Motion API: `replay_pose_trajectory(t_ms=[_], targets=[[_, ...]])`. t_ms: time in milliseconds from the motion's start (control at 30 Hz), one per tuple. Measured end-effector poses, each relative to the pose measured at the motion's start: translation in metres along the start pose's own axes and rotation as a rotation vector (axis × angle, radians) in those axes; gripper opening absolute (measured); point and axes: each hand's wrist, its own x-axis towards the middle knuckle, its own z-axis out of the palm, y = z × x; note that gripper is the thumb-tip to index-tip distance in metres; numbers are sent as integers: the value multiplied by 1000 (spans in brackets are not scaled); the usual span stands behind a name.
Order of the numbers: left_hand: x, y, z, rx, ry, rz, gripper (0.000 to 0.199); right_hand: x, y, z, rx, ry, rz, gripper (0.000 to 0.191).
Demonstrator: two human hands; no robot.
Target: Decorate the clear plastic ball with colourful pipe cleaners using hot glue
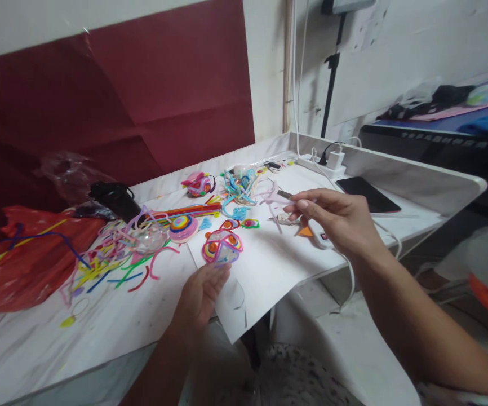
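My left hand (pixel 204 290) holds the lower edge of a small round ornament (pixel 222 246), with its thumb and fingers closed at the rim. Coloured strips outline the ornament, and two orange spots sit on it. On the right, my right hand (pixel 332 217) is raised over the table in a pinch. Between its fingertips are a pale purple strip (pixel 284 201) and a thin dark tool (pixel 285 194), whose kind I cannot make out. More pale purple strips (pixel 269 194) lie just beyond. Small red and green decorated pieces (pixel 250 223) lie behind the ornament.
White paper (pixel 265 254) covers part of the table (pixel 112 327). Loose coloured strips (pixel 112 259), a striped round piece (pixel 182 228) and a red plastic bag (pixel 53 265) are on the left. A dark tablet (pixel 368 195), a power strip (pixel 322 164) and cables are at the right.
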Motion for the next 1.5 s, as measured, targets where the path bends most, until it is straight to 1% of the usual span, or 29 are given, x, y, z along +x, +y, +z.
replay_pose_trajectory(t_ms=[100, 167, 267, 333, 433, 533, 600, 667, 733, 833, 867, 933, 1000, 1033, 1067, 1133, 1167, 1200, 1233, 1300, 1333, 1400, 1467, 1500], targets=[[-2, 9, -10, 154, -90, -48, 8, -3, -1, -1, 9, -19, -4, 21], [-2, 17, -16, 286, -104, -75, 16, -5, -3, -1, 10, -31, -9, 19], [-2, 27, -23, 417, -118, -76, 35, -7, -7, 2, 22, -37, -29, 16], [-2, 32, -28, 487, -150, -75, 45, -9, -9, 4, 24, -35, -33, 16], [-4, 36, -33, 606, -144, -88, 67, -10, -11, 8, 21, -53, -25, 17], [-4, 38, -36, 772, -154, -69, 89, -11, -11, 10, 14, -72, -28, 18], [-2, 41, -37, 910, -200, -15, 89, -12, -12, 12, 8, -74, -34, 17], [-1, 44, -38, 1072, -222, 66, 83, -13, -13, 14, 4, -83, -41, 15], [0, 47, -40, 1288, -163, 224, 74, -15, -14, 16, 1, -96, -47, 13], [1, 47, -42, 1682, -36, 598, 62, -18, -13, 17, 21, -113, -57, 12], [2, 45, -44, 1795, -9, 714, 60, -19, -12, 17, 39, -122, -60, 11], [4, 41, -46, 1941, 4, 888, 57, -20, -12, 17, 94, -143, -57, 10], [6, 40, -46, 1942, -2, 1070, 50, -20, -12, 17, 167, -172, -36, 10], [5, 41, -43, 1881, -14, 1193, 44, -21, -13, 18, 208, -192, -20, 9], [3, 43, -38, 1787, -33, 1333, 38, -21, -14, 20, 252, -216, -2, 9], [-3, 50, -22, 1545, -96, 1600, 28, -23, -16, 26, 344, -284, 34, 8], [-9, 54, -12, 1464, -151, 1677, 26, -23, -17, 30, 390, -324, 53, 8], [-14, 58, -1, 1422, -230, 1693, 29, -24, -17, 34, 432, -369, 70, 8], [-20, 61, 9, 1388, -344, 1682, 34, -24, -18, 38, 470, -411, 86, 7], [-28, 64, 28, 1369, -530, 1517, 40, -24, -19, 46, 531, -481, 110, 7], [-31, 64, 34, 1374, -595, 1400, 41, -23, -20, 49, 552, -500, 116, 8], [-32, 65, 41, 1385, -660, 1159, 36, -21, -22, 51, 575, -503, 115, 8], [-28, 68, 39, 1379, -687, 953, 33, -17, -23, 50, 569, -454, 111, 9], [-26, 70, 35, 1374, -696, 882, 33, -15, -23, 49, 558, -418, 117, 9]])
